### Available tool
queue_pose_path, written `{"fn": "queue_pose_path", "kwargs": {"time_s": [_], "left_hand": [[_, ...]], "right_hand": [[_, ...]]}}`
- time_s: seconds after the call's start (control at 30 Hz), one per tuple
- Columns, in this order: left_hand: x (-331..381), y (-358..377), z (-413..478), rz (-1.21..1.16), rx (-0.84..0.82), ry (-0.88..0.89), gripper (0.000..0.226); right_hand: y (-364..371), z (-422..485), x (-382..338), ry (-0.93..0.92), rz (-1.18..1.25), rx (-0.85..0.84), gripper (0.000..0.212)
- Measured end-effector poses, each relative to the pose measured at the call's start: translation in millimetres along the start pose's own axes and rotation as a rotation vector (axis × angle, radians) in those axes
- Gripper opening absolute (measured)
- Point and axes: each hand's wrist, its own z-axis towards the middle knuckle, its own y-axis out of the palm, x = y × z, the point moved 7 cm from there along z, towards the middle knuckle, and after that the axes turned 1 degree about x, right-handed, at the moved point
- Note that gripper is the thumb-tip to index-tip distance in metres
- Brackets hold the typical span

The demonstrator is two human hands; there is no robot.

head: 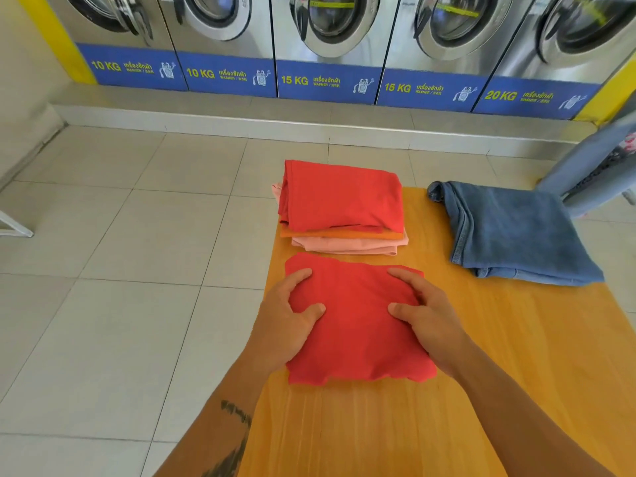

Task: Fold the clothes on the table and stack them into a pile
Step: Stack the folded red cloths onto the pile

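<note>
A folded red garment (pixel 358 325) lies on the orange wooden table (pixel 516 356) in front of me. My left hand (pixel 287 318) grips its left edge, thumb on top and fingers curled around the side. My right hand (pixel 425 315) grips its right edge the same way. Just behind it stands a pile of folded clothes (pixel 342 208): a red piece on top, an orange one under it, pink ones at the bottom. The pile overhangs the table's far left corner. Folded blue jeans (pixel 516 232) lie at the far right of the table.
A row of front-loading washing machines (pixel 330 46) lines the far wall behind a raised tiled step. The pale tiled floor (pixel 120 253) lies left of the table. More denim cloth (pixel 599 166) hangs at the right edge. A white metal leg (pixel 13 225) shows at far left.
</note>
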Motion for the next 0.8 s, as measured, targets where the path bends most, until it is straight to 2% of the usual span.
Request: {"fn": "queue_pose_path", "kwargs": {"time_s": [0.17, 0.43, 0.67, 0.8], "left_hand": [[49.4, -21.9, 20.8, 0.131, 0.027, 0.179, 0.058], [120.5, -45.0, 95.5, 0.14, 0.121, 0.302, 0.055], [122.1, -27.6, 184.6, 0.183, 0.216, 0.351, 0.054], [83.9, -9.3, 220.9, 0.35, 0.152, 0.245, 0.047]], "right_hand": [[-11.6, 8.5, -56.7, -0.18, -0.078, -0.009, 0.059], [-15.4, 83.5, -117.4, -0.361, -0.074, 0.038, 0.058], [-8.5, 187.2, -131.1, -0.376, -0.223, 0.114, 0.058], [-8.2, 222.0, -99.1, -0.269, -0.469, 0.129, 0.06]]}}
